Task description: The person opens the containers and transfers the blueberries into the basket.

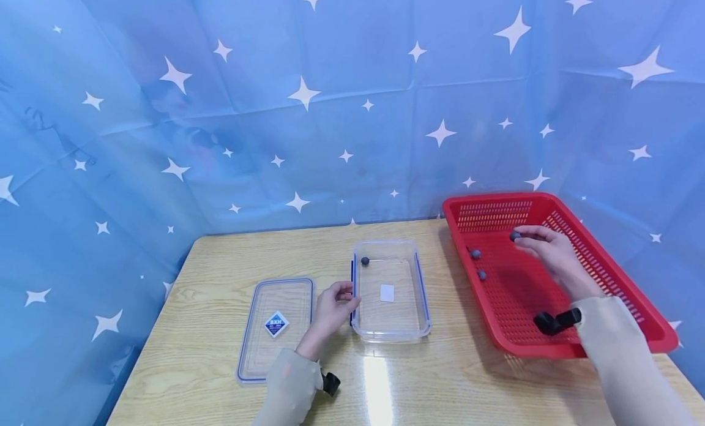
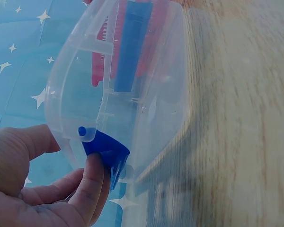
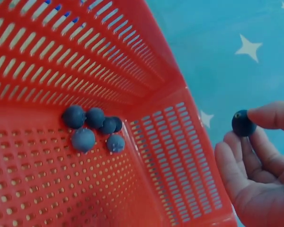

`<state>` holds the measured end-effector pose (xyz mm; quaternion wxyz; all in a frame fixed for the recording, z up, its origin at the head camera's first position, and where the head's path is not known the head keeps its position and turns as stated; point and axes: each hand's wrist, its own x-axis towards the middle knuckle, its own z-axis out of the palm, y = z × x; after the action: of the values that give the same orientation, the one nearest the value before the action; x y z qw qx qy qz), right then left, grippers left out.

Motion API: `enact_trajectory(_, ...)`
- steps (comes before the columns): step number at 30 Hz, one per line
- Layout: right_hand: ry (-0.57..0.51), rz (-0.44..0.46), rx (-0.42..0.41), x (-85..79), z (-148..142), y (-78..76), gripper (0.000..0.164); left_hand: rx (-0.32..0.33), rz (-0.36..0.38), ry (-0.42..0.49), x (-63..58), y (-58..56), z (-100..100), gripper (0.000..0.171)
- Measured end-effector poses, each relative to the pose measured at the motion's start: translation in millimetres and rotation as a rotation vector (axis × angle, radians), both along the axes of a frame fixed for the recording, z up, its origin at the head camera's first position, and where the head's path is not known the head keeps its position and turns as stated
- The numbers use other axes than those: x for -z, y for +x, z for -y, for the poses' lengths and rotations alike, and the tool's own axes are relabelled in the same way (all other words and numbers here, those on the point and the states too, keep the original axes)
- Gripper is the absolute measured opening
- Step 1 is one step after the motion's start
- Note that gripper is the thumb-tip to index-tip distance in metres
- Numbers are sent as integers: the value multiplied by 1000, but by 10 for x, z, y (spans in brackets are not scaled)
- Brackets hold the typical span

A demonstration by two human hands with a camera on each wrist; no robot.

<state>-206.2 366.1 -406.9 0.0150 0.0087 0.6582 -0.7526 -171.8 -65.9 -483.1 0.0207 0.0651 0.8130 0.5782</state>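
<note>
My right hand (image 1: 555, 261) pinches a blueberry (image 3: 244, 123) between thumb and fingertips, above the red basket (image 1: 498, 331). Several more blueberries (image 3: 83, 140) cluster in one corner of the basket floor in the right wrist view. On the left, a clear plastic container (image 1: 374, 316) stands without its lid, and one blueberry (image 1: 365, 261) lies near its far left corner. My left hand (image 1: 329, 310) holds that container's left side, the thumb by the rim and the curled fingers at a blue latch (image 2: 109, 150).
A clear lid (image 1: 278, 358) with a blue edge and a diamond label lies on the wooden table (image 1: 209, 291), left of the container. Behind the table hangs a blue curtain (image 1: 330, 40) with white stars. The basket stands near the table's right side.
</note>
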Motion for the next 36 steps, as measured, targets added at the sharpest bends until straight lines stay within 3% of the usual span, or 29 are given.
enact_trajectory(12,108,67,-17,32,-82,26,15,-9,5,7,-9,1,-9,35)
enact_trajectory(24,-31,40,-31,37,-62,41,16,-9,8,5,-4,9,-4,35)
enact_trajectory(36,-136,-7,-84,-156,418,-64,14,-11,25,6,3,-1,3,37)
